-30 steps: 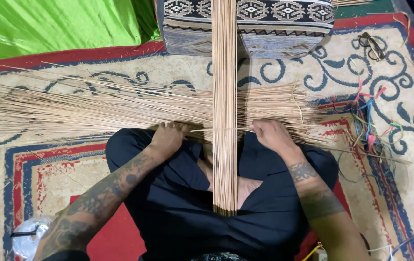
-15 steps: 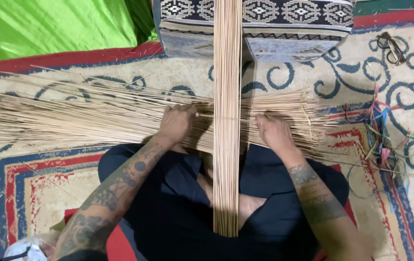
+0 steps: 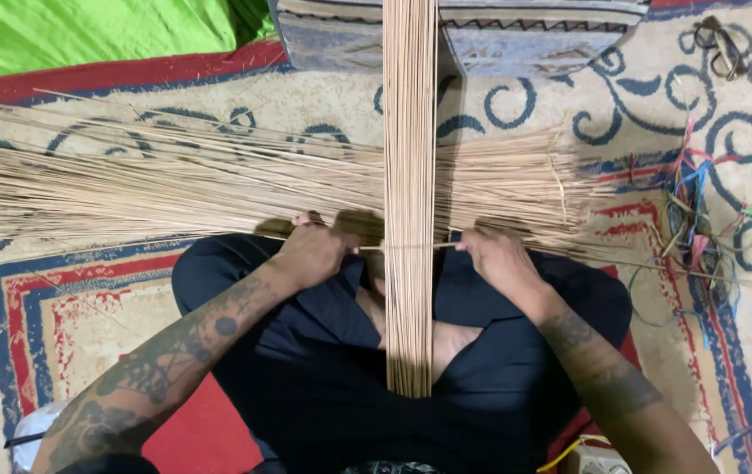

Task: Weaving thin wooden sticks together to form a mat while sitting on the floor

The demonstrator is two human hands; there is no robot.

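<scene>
My left hand [image 3: 315, 253] and right hand [image 3: 494, 257] have drawn nearer to my lap, each now pinching an end of one thin tan reed [image 3: 407, 247] laid crosswise over the upright band of long tan reeds [image 3: 409, 175]; the weaving line sits lower than a moment ago.

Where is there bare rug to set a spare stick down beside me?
Bare rug lies left of the left hand, between the fanned sticks and the knee. Right of the right hand it is crowded: coloured cords. The upright stick bundle fills the middle.
</scene>
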